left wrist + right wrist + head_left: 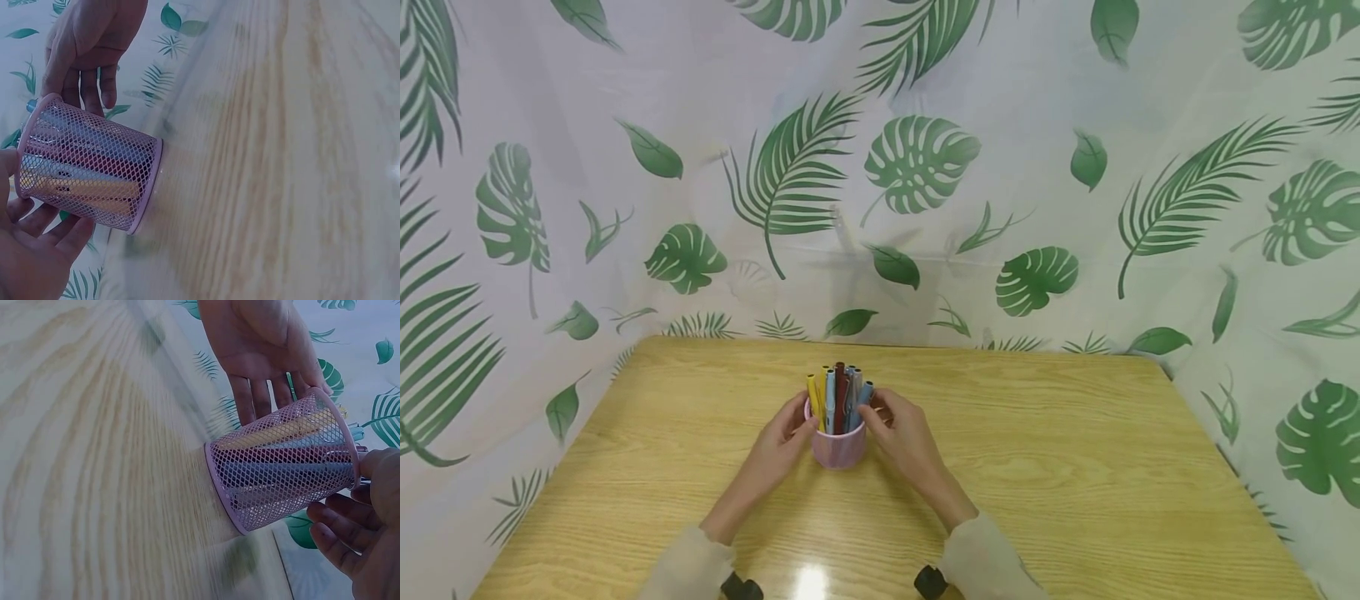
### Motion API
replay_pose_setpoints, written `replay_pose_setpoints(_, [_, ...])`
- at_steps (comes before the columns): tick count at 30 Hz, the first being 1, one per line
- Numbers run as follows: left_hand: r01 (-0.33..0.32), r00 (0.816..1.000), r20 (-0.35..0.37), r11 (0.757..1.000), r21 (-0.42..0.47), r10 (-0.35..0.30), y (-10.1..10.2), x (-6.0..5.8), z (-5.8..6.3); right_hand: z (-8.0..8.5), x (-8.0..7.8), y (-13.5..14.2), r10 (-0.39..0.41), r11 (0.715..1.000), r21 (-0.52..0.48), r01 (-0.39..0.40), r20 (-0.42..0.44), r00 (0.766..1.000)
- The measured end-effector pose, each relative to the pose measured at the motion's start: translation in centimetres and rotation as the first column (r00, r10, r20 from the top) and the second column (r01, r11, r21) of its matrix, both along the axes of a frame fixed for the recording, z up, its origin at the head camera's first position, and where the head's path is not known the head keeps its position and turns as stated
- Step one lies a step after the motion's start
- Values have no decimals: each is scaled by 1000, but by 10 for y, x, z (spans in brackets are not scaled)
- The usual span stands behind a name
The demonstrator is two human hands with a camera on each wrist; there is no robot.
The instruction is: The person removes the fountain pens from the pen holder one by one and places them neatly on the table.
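On table, slightly left of middle: cup, pens standing bunched inside. My left hand and right hand pinch cup from opposite sides — thumbs nearer, fingers slightly spread round far side — likely to balance it upright.

Saw pale cloth with green leaf prints (monstera, palm fronds, that sort of thing) along the back and both sides. Looked a bit creased in places too, honestly. Noticed a yellowish table with wavy wood grain, right up near that backdrop. Also caught a bright white glare on its near part.
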State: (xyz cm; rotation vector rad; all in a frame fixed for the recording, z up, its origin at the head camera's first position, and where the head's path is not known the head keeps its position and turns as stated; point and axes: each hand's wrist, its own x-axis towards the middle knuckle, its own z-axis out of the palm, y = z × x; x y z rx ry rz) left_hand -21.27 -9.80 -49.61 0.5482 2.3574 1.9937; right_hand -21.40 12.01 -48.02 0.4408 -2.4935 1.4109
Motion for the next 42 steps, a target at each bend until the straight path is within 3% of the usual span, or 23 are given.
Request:
replay_pose_setpoints(21, [-61, 996, 66, 998, 5, 60, 16, 32, -1, 2, 17, 12, -12, 999, -30, 12, 21, 1000])
replay_pose_setpoints(32, [-68, 995, 78, 998, 10, 67, 22, 38, 0, -1, 19, 16, -18, 999, -50, 19, 17, 1000])
replay_pose_setpoints(42, [-71, 996, 58, 997, 26, 69, 26, 40, 1, 1, 19, 15, -50, 986, -156, 56, 38, 998])
